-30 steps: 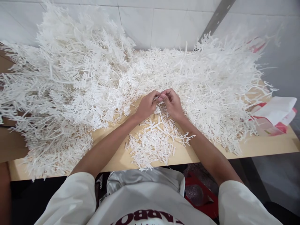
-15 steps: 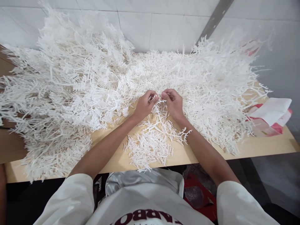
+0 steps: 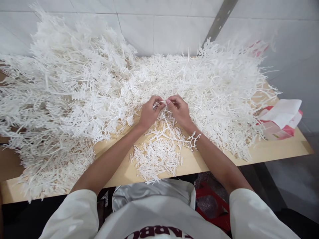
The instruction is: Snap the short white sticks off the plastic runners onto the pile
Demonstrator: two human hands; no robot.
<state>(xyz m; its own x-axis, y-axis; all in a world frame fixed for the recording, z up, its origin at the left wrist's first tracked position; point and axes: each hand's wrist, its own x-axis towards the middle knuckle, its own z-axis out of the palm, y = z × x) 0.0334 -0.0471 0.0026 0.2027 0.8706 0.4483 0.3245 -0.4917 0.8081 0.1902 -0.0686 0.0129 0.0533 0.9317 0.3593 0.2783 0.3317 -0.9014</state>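
Both my hands meet over the middle of the table. My left hand (image 3: 150, 112) is closed in a pinch on a white branching plastic sprig (image 3: 163, 134), whose bare stems hang down below the fingers toward my right forearm. Thumb and forefinger of my right hand (image 3: 178, 109) are pressed together at the sprig's top end, close to the left fingertips. The exact bit between the right fingertips is too small to make out. Below the hands, near the table's front edge, lies a small heap of short white plastic pieces (image 3: 157, 159).
A tall pile of white branching sprigs (image 3: 82, 76) covers the table's left side. Another pile (image 3: 224, 86) spreads over the right. A pink and white packet (image 3: 281, 119) sits at the right end of the wooden table (image 3: 281, 151). A tiled wall (image 3: 139, 30) stands behind.
My hands have drawn slightly closer together, and the right fingertips now come up to the left ones. The whole view has shifted a little, moving the scene leftward.
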